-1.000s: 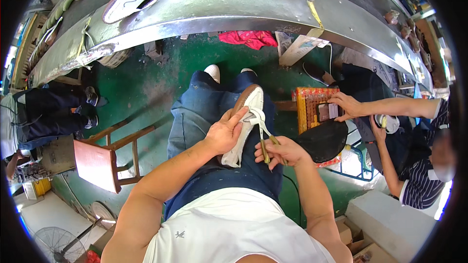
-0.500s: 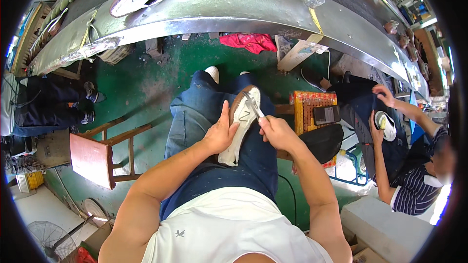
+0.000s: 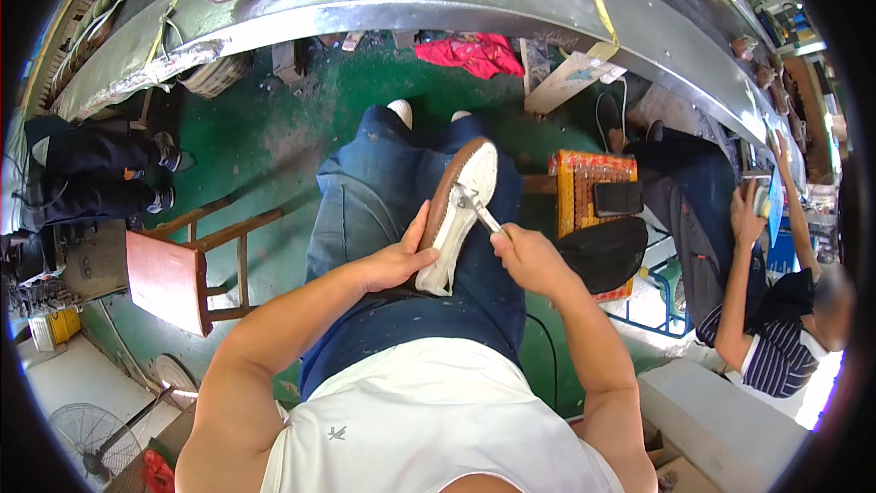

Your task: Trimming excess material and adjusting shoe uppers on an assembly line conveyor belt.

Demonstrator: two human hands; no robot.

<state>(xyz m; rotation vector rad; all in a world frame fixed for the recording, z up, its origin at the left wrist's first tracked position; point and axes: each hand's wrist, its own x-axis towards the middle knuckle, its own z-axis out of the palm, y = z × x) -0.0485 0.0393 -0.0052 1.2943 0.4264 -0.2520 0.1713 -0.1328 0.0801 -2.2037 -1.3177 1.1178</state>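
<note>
Mid-frame, the left hand [image 3: 395, 263] grips the brown-and-white shoe [image 3: 476, 173] along its lower left side; the right hand [image 3: 532, 258] clasps a metal hand tool [image 3: 485, 216]. The shoe looks light, fairly stiff, best steadied there.

shoe [image 3: 476, 173] on lap [image 3: 365, 205] at clock centre; left hand [image 3: 401, 263] at 7–8 o'clock, right hand [image 3: 534, 260] at 4; cloth [image 3: 470, 55] on floor [image 3: 301, 160] at 12, bench [image 3: 383, 26] beyond; phone [image 3: 618, 199] on seat [image 3: 575, 178] at 3; stool [image 3: 166, 278] near 9, fan [image 3: 94, 445] at 8.
</note>
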